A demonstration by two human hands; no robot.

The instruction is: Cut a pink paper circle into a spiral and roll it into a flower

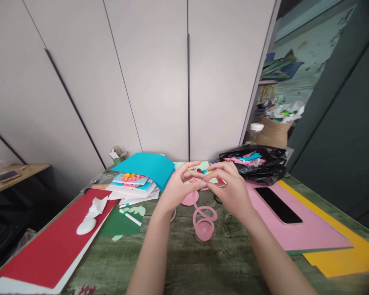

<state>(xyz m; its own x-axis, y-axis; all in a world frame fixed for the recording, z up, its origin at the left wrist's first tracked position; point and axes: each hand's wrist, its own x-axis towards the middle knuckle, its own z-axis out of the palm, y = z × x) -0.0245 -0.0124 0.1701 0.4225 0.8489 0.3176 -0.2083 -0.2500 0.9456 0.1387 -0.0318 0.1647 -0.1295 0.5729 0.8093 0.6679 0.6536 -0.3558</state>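
My left hand (181,183) and my right hand (230,189) meet above the middle of the table. Their fingertips come together in a pinch, and anything between them is too small or too hidden to make out. Just below the hands is a small pink cup (204,230) with a looped strap and a round pink flap (190,198). Behind the fingers, partly covered by them, lies a light sheet with small coloured pieces (199,170) on it.
At left lie red paper (53,241), a white round lump (86,226), green paper (123,223) and blue sheets (144,166) on a stack. To the right are pink paper (310,235), a phone (278,205), yellow paper (347,262) and a black plastic bag (267,170).
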